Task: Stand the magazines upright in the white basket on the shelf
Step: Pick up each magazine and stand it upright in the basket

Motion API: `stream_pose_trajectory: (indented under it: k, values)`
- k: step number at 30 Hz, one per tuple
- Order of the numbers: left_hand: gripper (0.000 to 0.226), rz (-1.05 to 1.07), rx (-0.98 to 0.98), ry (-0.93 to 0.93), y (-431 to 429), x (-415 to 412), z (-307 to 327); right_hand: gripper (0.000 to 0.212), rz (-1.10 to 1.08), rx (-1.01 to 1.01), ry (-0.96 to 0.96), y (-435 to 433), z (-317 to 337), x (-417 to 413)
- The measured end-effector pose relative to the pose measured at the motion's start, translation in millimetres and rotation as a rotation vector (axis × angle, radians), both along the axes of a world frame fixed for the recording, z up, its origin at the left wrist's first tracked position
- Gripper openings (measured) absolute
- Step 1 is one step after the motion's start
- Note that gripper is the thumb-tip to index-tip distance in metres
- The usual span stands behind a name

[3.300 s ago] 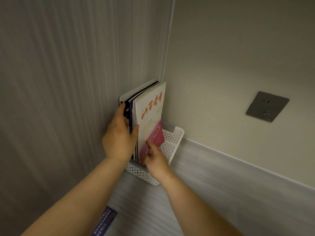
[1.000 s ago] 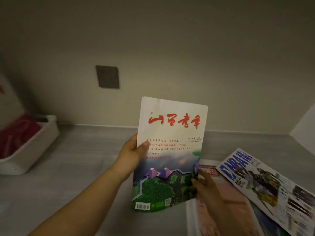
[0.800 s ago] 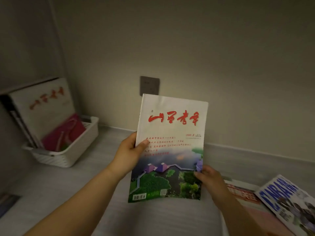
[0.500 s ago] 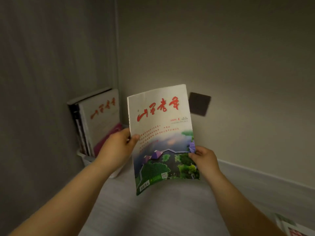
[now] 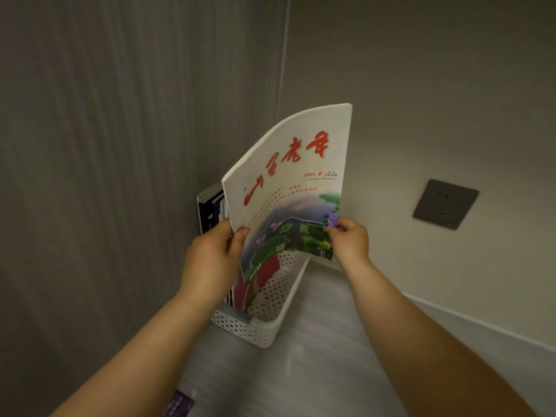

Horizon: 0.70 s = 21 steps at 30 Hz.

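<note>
Paper is doing what thin, glossy paper does: the magazine (image 5: 288, 188) is bowing across its cover, its top edge arching and its lower right corner curling under, so it is reading as light, limp and a little slick rather than stiff. The left hand (image 5: 210, 260) is gripping the lower left edge and the right hand (image 5: 349, 245) is pinching the lower right edge; both hands are clasping this magazine and nothing else. It is hanging tilted above the white basket (image 5: 255, 331), its lower left corner dipping inside the rim, just in front of the standing magazines (image 5: 209, 212) that are leaning at the basket's left side by the side panel (image 5: 120, 176); whether that corner is touching anything is hidden. The basket is sitting on the shelf (image 5: 316, 371) in the corner, and a grey socket (image 5: 445, 204) is showing on the back wall (image 5: 421, 100), well apart. Judging by the bend, holding low is letting the top flop, so taking the spine side higher up, with the other hand steadying the free edge, is looking like the safer hold for sliding it down straight. A curled corner is likely to be catching on the perforated wall or creasing.
</note>
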<state>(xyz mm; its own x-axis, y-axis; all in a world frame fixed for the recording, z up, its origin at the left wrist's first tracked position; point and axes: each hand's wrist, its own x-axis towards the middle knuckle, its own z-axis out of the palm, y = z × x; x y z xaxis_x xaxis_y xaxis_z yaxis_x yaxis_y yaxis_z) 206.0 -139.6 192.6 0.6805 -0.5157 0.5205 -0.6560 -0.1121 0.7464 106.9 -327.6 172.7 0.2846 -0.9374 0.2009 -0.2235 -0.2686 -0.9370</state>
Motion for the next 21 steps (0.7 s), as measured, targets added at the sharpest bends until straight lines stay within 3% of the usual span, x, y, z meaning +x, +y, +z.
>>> stream_pose_trajectory:
  k: [6,17,21]
  values:
    - [0.02,-0.01,0.045,0.071,-5,9,-39,0.022,0.027,0.123,0.115,-8,-30,31]
    - [0.016,0.009,0.038,0.073,-9,23,-67,0.022,0.064,0.145,0.117,-14,-48,76]
    - [0.014,0.036,0.086,0.099,-8,25,-78,0.035,0.157,0.193,0.169,-10,-53,76]
